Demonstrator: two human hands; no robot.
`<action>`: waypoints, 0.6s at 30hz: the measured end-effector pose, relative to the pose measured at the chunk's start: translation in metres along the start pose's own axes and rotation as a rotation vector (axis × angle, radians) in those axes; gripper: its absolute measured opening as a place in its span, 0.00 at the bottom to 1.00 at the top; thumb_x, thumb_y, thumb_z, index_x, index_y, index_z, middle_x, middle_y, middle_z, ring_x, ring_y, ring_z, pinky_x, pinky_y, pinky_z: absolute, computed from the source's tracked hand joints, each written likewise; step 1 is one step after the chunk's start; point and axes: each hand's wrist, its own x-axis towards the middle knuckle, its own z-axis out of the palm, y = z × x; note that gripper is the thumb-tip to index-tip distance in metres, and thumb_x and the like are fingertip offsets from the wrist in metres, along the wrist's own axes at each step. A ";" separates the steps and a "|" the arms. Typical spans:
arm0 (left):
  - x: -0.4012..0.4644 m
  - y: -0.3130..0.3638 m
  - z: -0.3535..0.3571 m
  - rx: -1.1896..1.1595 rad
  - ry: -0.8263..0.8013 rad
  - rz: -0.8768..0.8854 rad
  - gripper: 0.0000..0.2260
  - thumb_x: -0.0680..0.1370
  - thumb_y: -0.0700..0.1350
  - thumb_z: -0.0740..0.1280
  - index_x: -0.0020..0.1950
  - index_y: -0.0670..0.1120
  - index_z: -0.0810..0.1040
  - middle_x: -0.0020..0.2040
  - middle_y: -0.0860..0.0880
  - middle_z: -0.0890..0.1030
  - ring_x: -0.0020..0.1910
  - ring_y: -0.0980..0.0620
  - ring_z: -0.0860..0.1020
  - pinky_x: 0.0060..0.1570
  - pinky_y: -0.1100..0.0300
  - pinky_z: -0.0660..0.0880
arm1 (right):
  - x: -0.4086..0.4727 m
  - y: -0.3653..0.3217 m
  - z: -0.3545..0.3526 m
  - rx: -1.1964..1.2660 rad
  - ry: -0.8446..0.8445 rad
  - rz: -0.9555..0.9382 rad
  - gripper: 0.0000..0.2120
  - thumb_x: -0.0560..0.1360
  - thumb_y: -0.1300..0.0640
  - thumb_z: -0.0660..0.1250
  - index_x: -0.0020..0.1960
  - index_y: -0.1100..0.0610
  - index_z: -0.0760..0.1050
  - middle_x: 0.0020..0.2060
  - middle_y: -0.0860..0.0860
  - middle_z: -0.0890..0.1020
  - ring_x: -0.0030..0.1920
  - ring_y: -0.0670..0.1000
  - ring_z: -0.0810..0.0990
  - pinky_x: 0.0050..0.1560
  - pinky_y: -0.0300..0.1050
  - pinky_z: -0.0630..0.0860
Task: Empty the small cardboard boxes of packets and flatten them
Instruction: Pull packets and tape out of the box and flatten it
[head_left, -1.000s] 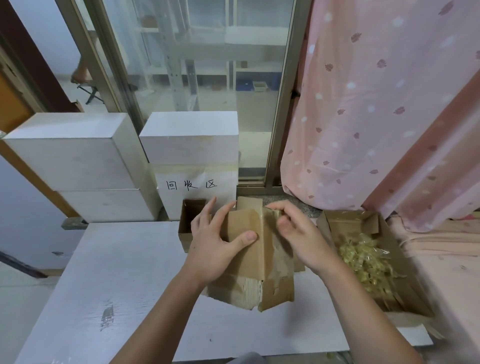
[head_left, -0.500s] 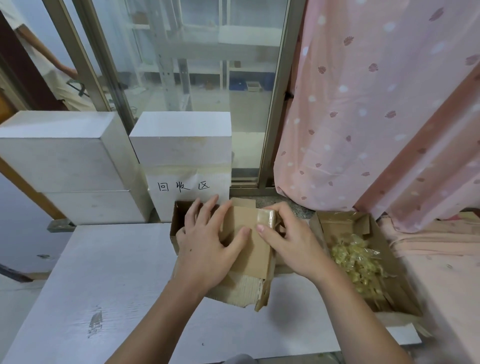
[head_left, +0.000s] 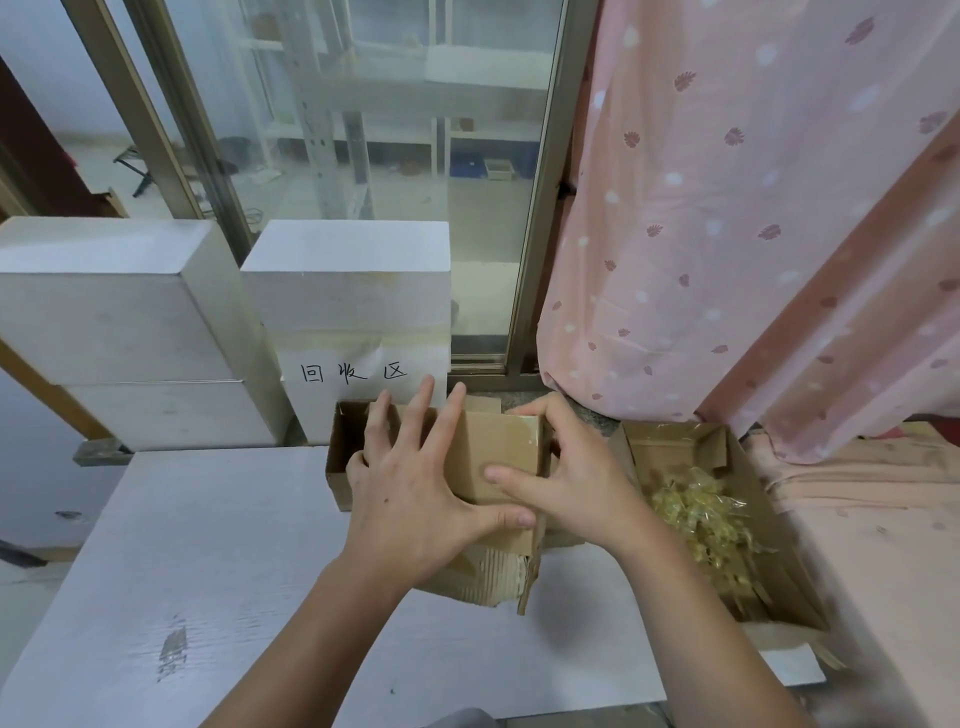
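A small brown cardboard box (head_left: 493, 452), squashed almost flat with a torn corrugated flap hanging at its near edge, lies on the white table (head_left: 218, 571). My left hand (head_left: 410, 499) lies spread on its top, thumb hooked over the near side. My right hand (head_left: 571, 478) grips its taped right edge, thumb across the top. Behind it, partly hidden, stands an open brown box (head_left: 343, 441). To the right an open cardboard box (head_left: 769, 525) holds several clear yellowish packets (head_left: 696, 514).
Two stacks of white foam blocks (head_left: 119, 322) stand at the table's back left, one bearing a handwritten paper label (head_left: 353, 371). A glass sliding door (head_left: 395, 156) is behind, a pink patterned curtain (head_left: 753, 208) hangs at the right over pink cloth (head_left: 883, 499).
Both hands have pushed the small box away from me and down, folding it flatter. My right hand slid from the top flap to the taped right edge.
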 end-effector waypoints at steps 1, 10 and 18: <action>0.000 0.001 0.000 0.010 0.006 0.001 0.62 0.53 0.90 0.53 0.82 0.68 0.41 0.85 0.60 0.42 0.83 0.46 0.40 0.72 0.32 0.63 | 0.000 0.000 0.001 0.018 0.016 -0.012 0.20 0.71 0.43 0.78 0.55 0.44 0.71 0.49 0.43 0.81 0.51 0.43 0.79 0.47 0.39 0.75; 0.001 0.007 -0.001 0.050 0.016 -0.002 0.63 0.54 0.91 0.53 0.84 0.65 0.45 0.85 0.59 0.43 0.83 0.44 0.40 0.71 0.32 0.63 | 0.001 0.004 0.000 0.020 0.113 -0.087 0.04 0.81 0.46 0.67 0.52 0.46 0.75 0.35 0.43 0.78 0.36 0.46 0.76 0.36 0.36 0.69; -0.001 0.001 -0.003 0.084 0.005 -0.012 0.61 0.54 0.91 0.52 0.83 0.67 0.41 0.85 0.59 0.39 0.83 0.46 0.40 0.71 0.33 0.64 | -0.001 0.011 -0.003 0.112 -0.029 -0.060 0.18 0.73 0.48 0.77 0.61 0.40 0.77 0.71 0.39 0.75 0.69 0.38 0.73 0.67 0.43 0.73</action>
